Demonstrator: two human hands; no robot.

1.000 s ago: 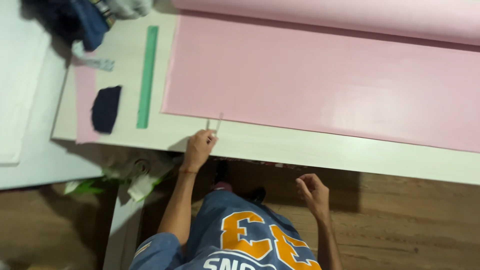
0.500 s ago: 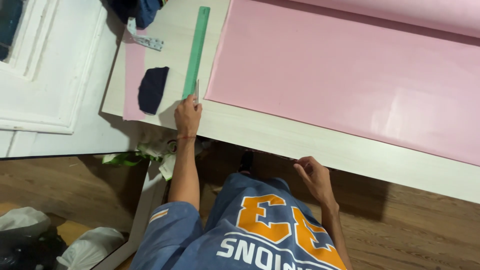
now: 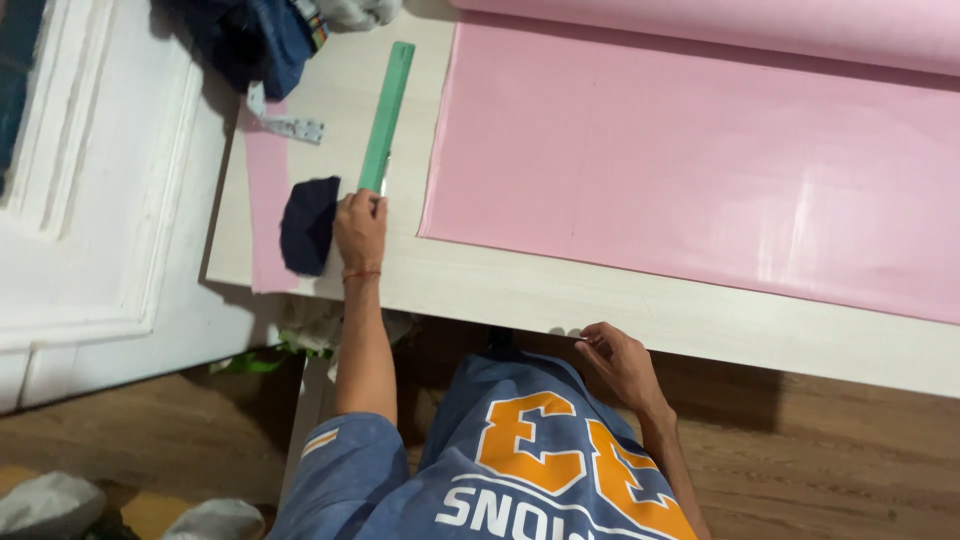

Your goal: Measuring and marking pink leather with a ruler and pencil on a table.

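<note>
So far we have our left hand (image 3: 360,228) closed on the near end of the green ruler (image 3: 388,115), lying left of the pink sheet (image 3: 690,170); our right hand (image 3: 618,362), loosely curled and empty, rests at the table edge (image 3: 560,295). Ruler not yet on the sheet.

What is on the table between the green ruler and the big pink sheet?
Nothing. In the head view, only bare white table shows between the green ruler and the pink sheet.

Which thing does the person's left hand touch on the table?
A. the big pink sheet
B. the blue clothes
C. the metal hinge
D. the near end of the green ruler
D: the left hand rests its fingertips on the near end of the green ruler, apart from the pink sheet.
</note>
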